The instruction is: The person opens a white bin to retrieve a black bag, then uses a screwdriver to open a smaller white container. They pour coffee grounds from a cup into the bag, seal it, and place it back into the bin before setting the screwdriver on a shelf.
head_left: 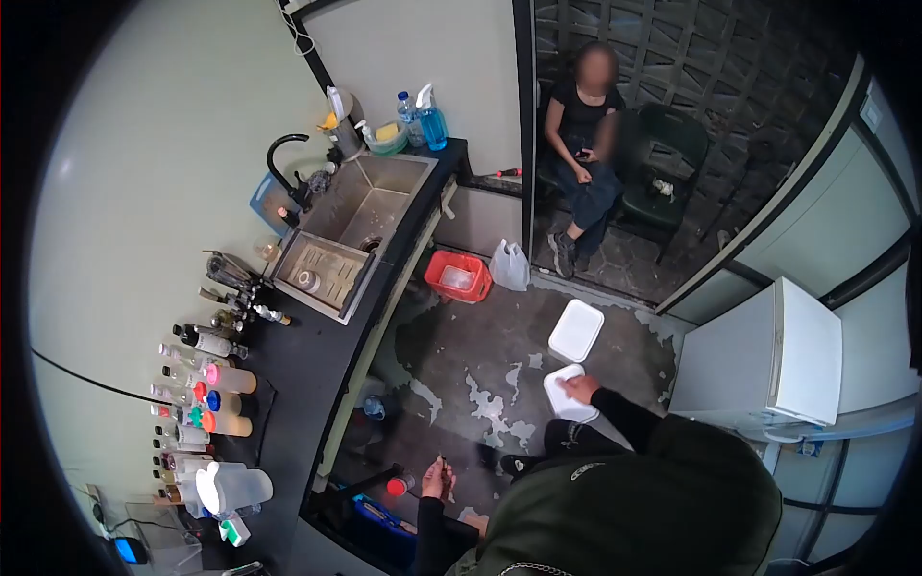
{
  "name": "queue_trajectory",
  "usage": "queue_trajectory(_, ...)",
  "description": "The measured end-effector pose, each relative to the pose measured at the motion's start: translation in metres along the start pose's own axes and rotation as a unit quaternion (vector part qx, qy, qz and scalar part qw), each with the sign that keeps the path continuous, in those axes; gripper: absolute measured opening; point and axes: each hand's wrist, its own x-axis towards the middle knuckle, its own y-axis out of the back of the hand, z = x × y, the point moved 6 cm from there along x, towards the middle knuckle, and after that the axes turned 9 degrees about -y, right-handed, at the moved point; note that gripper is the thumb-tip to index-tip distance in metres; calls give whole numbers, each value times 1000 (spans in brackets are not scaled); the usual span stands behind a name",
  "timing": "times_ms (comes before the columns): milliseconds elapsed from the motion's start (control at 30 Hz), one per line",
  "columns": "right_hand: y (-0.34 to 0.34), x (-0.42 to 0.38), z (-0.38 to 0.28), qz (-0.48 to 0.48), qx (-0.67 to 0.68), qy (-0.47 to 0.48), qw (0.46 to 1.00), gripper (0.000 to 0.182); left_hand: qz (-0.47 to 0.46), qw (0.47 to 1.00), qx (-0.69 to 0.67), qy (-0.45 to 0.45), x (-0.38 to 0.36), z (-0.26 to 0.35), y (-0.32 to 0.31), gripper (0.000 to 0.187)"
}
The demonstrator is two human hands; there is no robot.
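Observation:
My left hand (436,479) is closed round a small, thin, dark object (444,463) whose kind I cannot make out. Just left of that hand is a jar with a red lid (398,486). My right hand (580,388) reaches down over a white rectangular plastic container (570,408), its fingers together at the container's upper right part. A second white rectangular container (576,330) lies on the floor just beyond it.
On the left, a black counter (288,384) carries several bottles, a white pitcher (233,488) and a sink (379,202). A red basket (458,276) and a plastic bag (510,265) stand below. A seated person (583,125) is beyond the doorway; a white fridge (740,355) stands right.

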Motion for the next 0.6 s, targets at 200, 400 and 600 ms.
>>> queue_trajectory(200,25,43,-4,101,110,-42,988,49,-88,972,196,-92,7,58,-78,31)
queue_trajectory(400,-2,83,-140,-299,351,-71,885,52,-255,918,292,-82,89,111,-181,40)
queue_trajectory(600,22,221,-196,-391,368,24,843,40,-205,935,271,-102,174,193,-271,38)
